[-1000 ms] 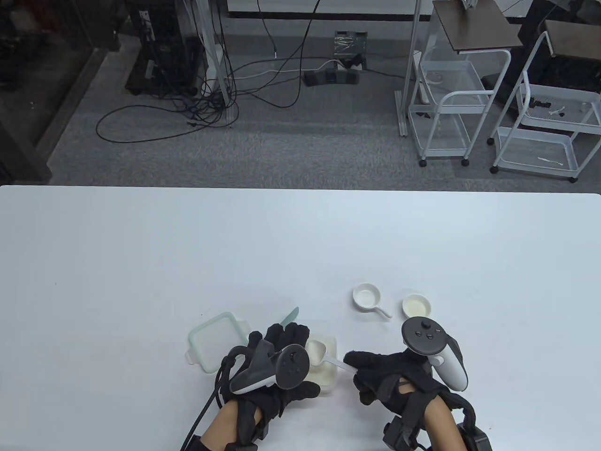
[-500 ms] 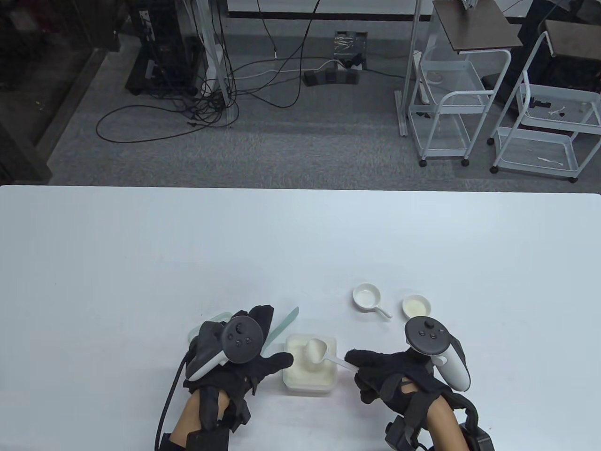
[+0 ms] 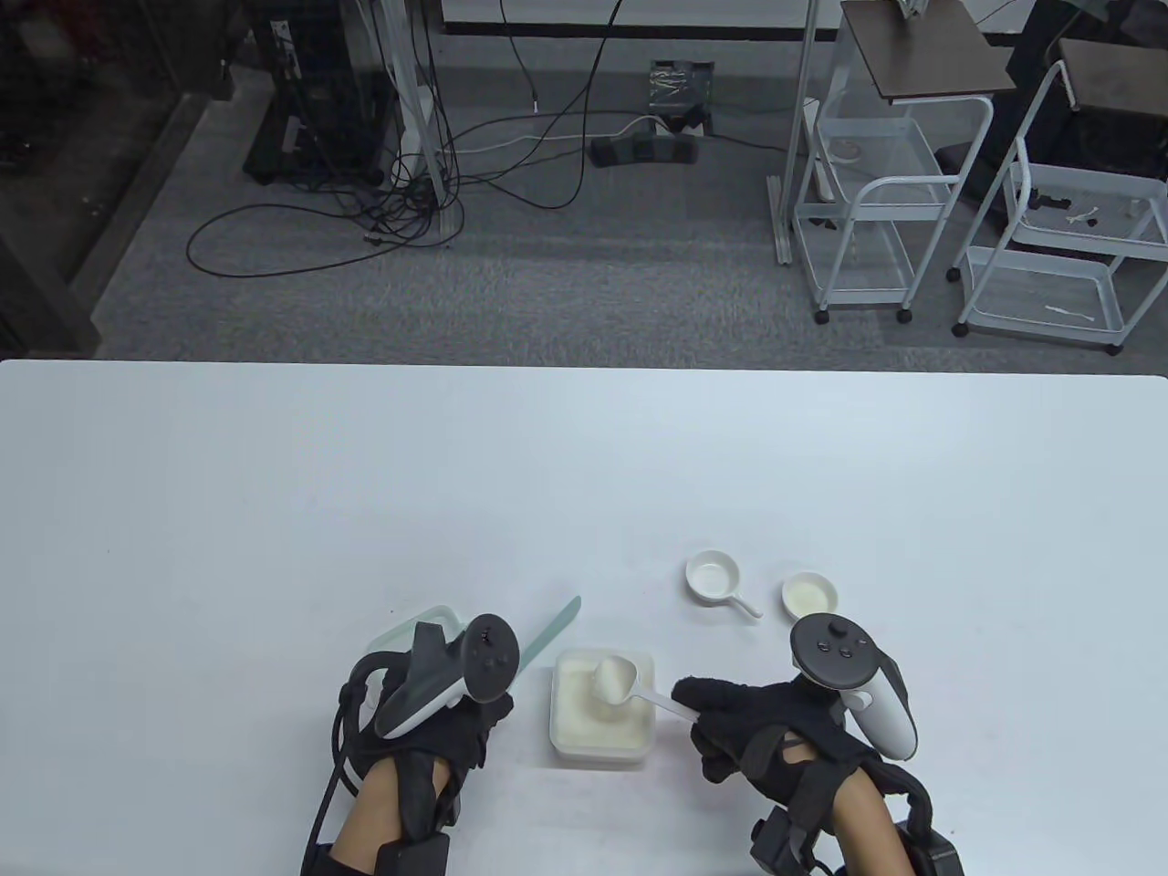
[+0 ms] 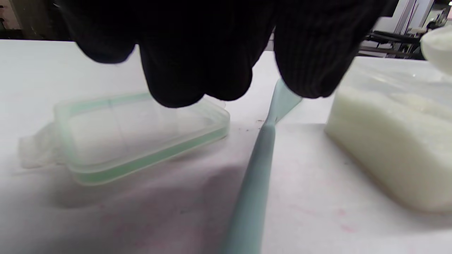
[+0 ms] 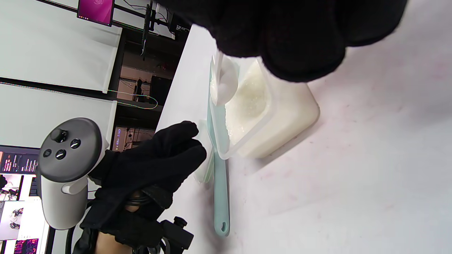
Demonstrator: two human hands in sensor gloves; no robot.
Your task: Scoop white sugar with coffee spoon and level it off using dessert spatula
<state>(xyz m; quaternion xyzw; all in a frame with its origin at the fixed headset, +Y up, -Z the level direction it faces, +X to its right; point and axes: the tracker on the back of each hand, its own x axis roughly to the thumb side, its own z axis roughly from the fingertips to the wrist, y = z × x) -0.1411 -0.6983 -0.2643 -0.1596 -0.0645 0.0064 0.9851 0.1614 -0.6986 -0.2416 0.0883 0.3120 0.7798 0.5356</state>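
Observation:
A clear tub of white sugar [image 3: 602, 730] stands near the table's front edge. My right hand [image 3: 698, 707] pinches the handle of a white coffee spoon [image 3: 613, 677] and holds its heaped bowl just above the tub; it also shows in the right wrist view [image 5: 222, 81]. A pale green dessert spatula [image 3: 558, 622] lies flat on the table left of the tub. My left hand [image 3: 470, 725] hovers over the spatula's handle. In the left wrist view its fingertips [image 4: 197, 84] hang above the spatula [image 4: 259, 165] without gripping it.
The tub's green-rimmed lid [image 4: 137, 137] lies left of the spatula, partly under my left hand. A small white handled dish [image 3: 714, 578] and a small round dish [image 3: 809, 594] sit behind my right hand. The table's front edge is close.
My left hand has pulled back from over the tub to the left and now hangs over the spatula and lid. The spoon, heaped with sugar, stays above the tub.

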